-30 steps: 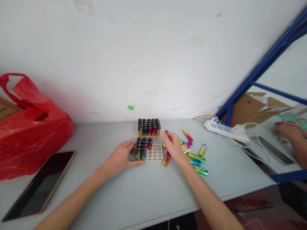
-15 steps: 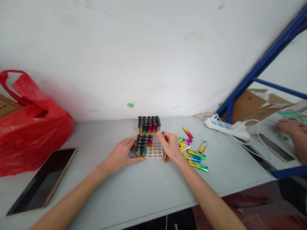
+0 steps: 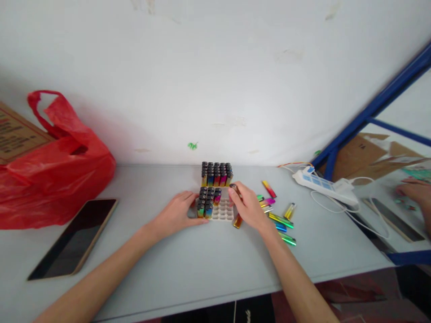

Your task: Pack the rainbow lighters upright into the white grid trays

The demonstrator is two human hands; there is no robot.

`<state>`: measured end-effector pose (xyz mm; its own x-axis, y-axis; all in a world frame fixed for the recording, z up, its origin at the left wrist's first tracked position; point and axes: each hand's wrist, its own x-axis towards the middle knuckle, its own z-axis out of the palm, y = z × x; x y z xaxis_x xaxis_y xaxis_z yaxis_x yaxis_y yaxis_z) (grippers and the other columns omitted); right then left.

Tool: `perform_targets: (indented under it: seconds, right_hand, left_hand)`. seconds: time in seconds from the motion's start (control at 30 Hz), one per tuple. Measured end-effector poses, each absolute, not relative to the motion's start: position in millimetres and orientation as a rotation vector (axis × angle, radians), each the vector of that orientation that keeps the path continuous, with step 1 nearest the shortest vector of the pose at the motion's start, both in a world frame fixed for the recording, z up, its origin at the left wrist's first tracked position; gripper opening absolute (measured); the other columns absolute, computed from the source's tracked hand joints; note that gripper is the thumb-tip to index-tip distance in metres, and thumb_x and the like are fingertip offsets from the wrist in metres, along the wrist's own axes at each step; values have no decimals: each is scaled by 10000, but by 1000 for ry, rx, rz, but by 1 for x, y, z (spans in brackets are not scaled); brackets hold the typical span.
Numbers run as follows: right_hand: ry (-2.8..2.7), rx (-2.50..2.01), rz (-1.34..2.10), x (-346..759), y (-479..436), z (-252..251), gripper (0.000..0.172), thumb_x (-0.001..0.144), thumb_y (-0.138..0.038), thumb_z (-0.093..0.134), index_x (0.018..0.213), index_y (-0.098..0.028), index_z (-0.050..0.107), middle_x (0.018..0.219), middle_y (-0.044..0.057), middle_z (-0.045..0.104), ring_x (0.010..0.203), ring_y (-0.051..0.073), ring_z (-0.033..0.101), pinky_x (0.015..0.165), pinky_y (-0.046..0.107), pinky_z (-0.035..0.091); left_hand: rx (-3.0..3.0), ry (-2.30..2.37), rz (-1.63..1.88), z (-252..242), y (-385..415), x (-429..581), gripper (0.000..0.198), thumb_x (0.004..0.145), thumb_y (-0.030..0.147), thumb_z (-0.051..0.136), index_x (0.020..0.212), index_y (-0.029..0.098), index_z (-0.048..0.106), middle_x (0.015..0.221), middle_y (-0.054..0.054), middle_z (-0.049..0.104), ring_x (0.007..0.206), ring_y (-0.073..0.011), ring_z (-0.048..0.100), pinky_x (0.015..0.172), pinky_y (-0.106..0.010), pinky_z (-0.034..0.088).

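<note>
A white tray [image 3: 222, 213] with rows of round-cornered slots stands on the table. Upright lighters with black tops [image 3: 206, 202] fill its left part, and a pink one [image 3: 217, 196] stands beside them. My left hand [image 3: 180, 211] is closed around the tray's left end, thumb along the front edge, fingers behind. Over the tray's right side, my right hand [image 3: 247, 202] pinches a lighter [image 3: 235, 187], its dark top showing and its body mostly hidden by the fingers. An orange lighter [image 3: 237, 221] lies just below that hand.
A full block of upright lighters [image 3: 217, 175] stands behind the tray. Several loose shiny lighters [image 3: 281, 220] lie to the right, near a white power strip [image 3: 325, 186]. On the left are a phone [image 3: 74, 240] and a red bag [image 3: 67, 166]. Another person's hand [image 3: 415, 190] shows beyond the blue frame [image 3: 350, 130].
The view has shifted, so everything sits slightly farther right. My right hand still holds the lighter by the tray's right side, and my left hand keeps its place at the tray.
</note>
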<state>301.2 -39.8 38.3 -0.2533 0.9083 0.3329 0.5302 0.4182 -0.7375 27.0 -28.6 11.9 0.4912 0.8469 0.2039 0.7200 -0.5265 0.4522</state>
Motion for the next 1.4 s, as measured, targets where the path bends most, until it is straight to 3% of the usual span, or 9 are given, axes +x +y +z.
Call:
perform_targets:
  seconds: [0.1, 0.2, 0.4, 0.6, 0.7, 0.8, 1.07, 1.27, 1.4]
  right_hand:
    - [-2071, -1171, 483, 306, -43, 44, 372, 1123, -490, 499, 843, -252, 555, 897, 50, 673, 839, 224, 629, 783, 342, 466]
    - [-2144, -1210, 517, 308, -44, 45, 440, 1116, -516, 531, 764, -252, 540, 729, 6, 626, 674, 197, 574, 676, 330, 420]
    - [-2239, -1146, 616, 306, -44, 39, 257, 1132, -428, 542, 1046, -248, 705, 953, 40, 783, 836, 225, 712, 762, 329, 497]
    - [-2372, -1320, 272, 286, -44, 33, 296, 1122, -429, 571, 940, -224, 684, 912, 90, 760, 808, 252, 696, 799, 368, 485]
    - [-2380, -1297, 382, 289, -43, 36, 366, 1116, -485, 579, 879, -222, 671, 862, 61, 740, 768, 219, 671, 761, 338, 465]
    - [-2300, -1249, 560, 313, -38, 40, 391, 1132, -508, 528, 905, -232, 684, 857, 27, 734, 779, 198, 670, 736, 311, 463]
    - [-1937, -1519, 338, 413, -15, 31, 183, 1021, -348, 625, 1059, -229, 758, 951, 79, 789, 866, 254, 727, 833, 394, 550]
    - [-1853, -1521, 276, 436, -19, 30, 223, 987, -380, 651, 1065, -222, 788, 991, 96, 800, 869, 260, 729, 861, 425, 567]
    - [-1682, -1536, 53, 438, -20, 39, 300, 1020, -435, 598, 1069, -200, 778, 1040, 125, 782, 909, 267, 716, 778, 397, 544]
  left_hand:
    - [2440, 1324, 577, 10, -28, 26, 595, 794, 746, 817, 1037, 215, 702, 1006, -87, 736, 943, -322, 706, 883, -445, 575]
    - [2452, 1322, 548, 9, -29, 25, 603, 810, 748, 808, 1056, 208, 698, 1022, -92, 733, 968, -330, 708, 907, -456, 574]
    - [2440, 1325, 547, 9, -29, 26, 590, 812, 717, 824, 1065, 198, 699, 1059, -110, 742, 1008, -344, 706, 924, -472, 572]
    - [2414, 1336, 571, 11, -30, 26, 547, 779, 695, 847, 988, 214, 692, 1019, -98, 740, 971, -334, 707, 909, -467, 581]
    - [2415, 1337, 571, 11, -30, 26, 536, 791, 688, 840, 1002, 217, 693, 1020, -95, 737, 978, -335, 704, 904, -465, 579]
    - [2423, 1335, 570, 10, -30, 25, 575, 799, 726, 816, 1035, 215, 698, 1031, -98, 738, 982, -338, 704, 906, -462, 577]
    - [2403, 1363, 565, 15, -29, 27, 575, 769, 776, 796, 923, 237, 669, 973, -83, 728, 914, -323, 703, 888, -455, 581]
    - [2415, 1362, 575, 13, -28, 27, 575, 758, 797, 792, 886, 255, 653, 949, -66, 722, 902, -319, 705, 885, -454, 580]
    - [2422, 1371, 578, 11, -27, 26, 583, 772, 805, 774, 903, 247, 667, 959, -72, 721, 895, -320, 709, 866, -455, 589]
